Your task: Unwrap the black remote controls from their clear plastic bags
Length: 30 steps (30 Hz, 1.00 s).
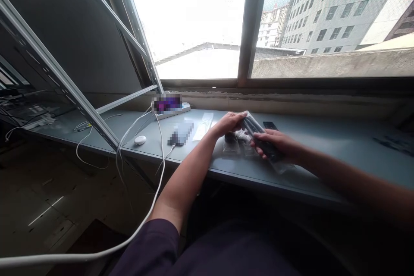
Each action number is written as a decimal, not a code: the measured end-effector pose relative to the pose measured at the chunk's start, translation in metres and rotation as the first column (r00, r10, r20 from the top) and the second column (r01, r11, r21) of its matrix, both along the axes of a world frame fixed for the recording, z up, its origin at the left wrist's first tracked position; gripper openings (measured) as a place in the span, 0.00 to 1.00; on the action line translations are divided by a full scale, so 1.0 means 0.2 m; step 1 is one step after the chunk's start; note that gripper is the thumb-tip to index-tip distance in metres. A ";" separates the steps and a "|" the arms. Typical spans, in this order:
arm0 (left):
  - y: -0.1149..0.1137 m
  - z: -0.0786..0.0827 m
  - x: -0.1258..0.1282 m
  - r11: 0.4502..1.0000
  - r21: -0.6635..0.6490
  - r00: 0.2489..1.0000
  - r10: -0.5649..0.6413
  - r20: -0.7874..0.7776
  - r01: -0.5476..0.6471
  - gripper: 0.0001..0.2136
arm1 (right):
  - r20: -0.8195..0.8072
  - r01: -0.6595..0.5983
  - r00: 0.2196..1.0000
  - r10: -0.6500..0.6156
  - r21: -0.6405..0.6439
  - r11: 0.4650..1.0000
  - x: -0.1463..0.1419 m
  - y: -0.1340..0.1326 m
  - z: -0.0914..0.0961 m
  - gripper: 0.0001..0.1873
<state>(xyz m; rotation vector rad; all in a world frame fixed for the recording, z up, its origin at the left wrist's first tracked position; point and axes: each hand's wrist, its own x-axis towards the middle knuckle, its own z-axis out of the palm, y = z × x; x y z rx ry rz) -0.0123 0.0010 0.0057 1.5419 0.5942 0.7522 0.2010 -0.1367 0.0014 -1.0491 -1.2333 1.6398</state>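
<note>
Between my two hands is a long dark item in a clear plastic bag (251,124), tilted above the shelf. My left hand (229,123) pinches the bag's upper end with closed fingers. Lower down, my right hand (273,141) wraps its fingers around the bag, thumb on top. What exactly the dark item is, I cannot make out. Under my hands, other clear-bagged dark items (231,144) lie on the grey shelf (229,166). Just behind my right hand rests a small black object (270,125), partly hidden.
A white cable (161,151) loops across the left side. Left on the shelf are a round white case (140,140), a blurred phone-like device (181,133), a white packet (203,126) and a power strip (186,106). A metal frame (61,71) slants at left; the window (200,21) stands behind.
</note>
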 end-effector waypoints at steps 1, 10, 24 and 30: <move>0.00 0.00 0.00 1.000 0.014 1.000 0.009 0.004 -0.009 0.29 | 0.004 -0.002 1.000 0.002 -0.017 1.000 0.00 0.00 0.00 0.16; 0.03 -0.01 -0.02 1.000 0.014 1.000 -0.022 -0.001 0.022 0.34 | -0.054 0.032 0.998 -0.030 0.034 0.999 -0.03 -0.01 -0.02 0.21; 0.04 -0.03 -0.02 0.994 0.095 0.998 0.060 0.012 -0.061 0.37 | -0.032 0.057 0.998 -0.058 -0.016 0.998 -0.03 -0.01 0.02 0.14; 0.07 -0.05 0.01 0.968 0.173 0.983 0.172 0.063 -0.180 0.36 | -0.014 0.069 0.997 -0.070 -0.034 0.997 -0.02 0.00 0.01 0.15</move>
